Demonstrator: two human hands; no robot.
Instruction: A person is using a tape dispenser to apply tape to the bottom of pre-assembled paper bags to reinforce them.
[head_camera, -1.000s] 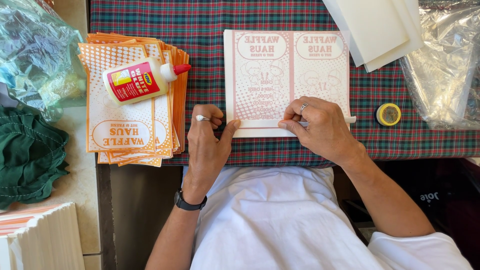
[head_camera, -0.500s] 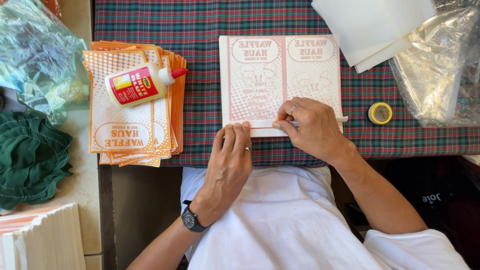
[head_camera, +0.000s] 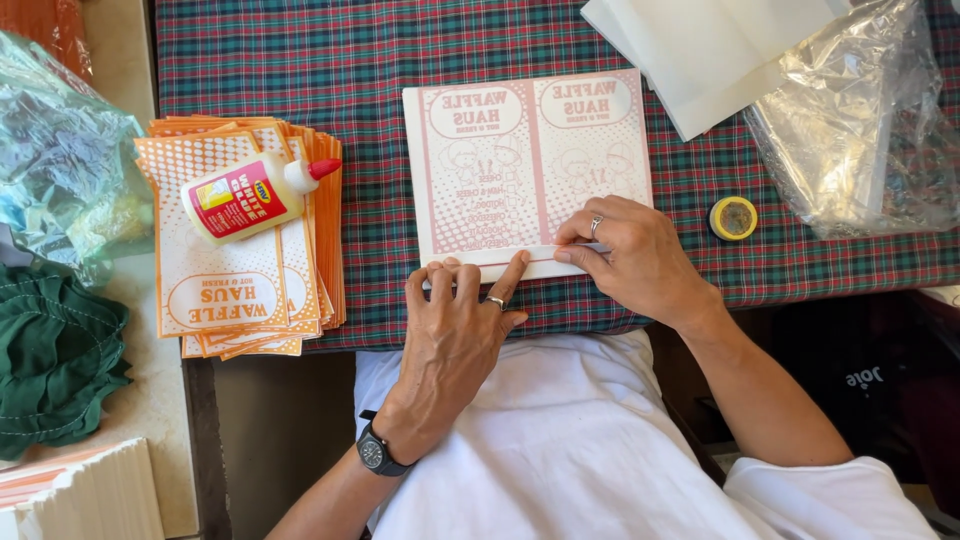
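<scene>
Fingers (head_camera: 448, 290) of the left hand (head_camera: 455, 345) lie flat and spread along the near edge of a pink-printed paper sheet (head_camera: 520, 160), pressing down on a narrow folded strip (head_camera: 520, 262) rather than gripping it. On the right hand (head_camera: 630, 260), the thumb and forefinger pinch that same strip at its right end, the other fingers curled loosely over the sheet. It lies on the plaid-covered surface (head_camera: 400, 50), middle and slightly far from the person.

It looks light and thin, stiff enough to keep a crease yet easy to buckle or tear, and likely to slide on the cloth unless a palm pins it. The best hold is along the folded near edge, with flat pressure in the middle and a pinch at the end.

Counting: one pink sheet in hand. One white glue bottle with a red cap (head_camera: 245, 195) rests on a stack of orange-printed sheets (head_camera: 235, 270) to the left; the stack is fanned and I cannot count it, perhaps a few dozen. One small yellow tape roll (head_camera: 733, 217) sits to the right, beside one crumpled clear plastic bag (head_camera: 860, 130). Plain white sheets (head_camera: 700, 50) lie at the far right, at least two. Another clear bag (head_camera: 60, 160) and a green cloth (head_camera: 50, 360) sit at the far left.
</scene>
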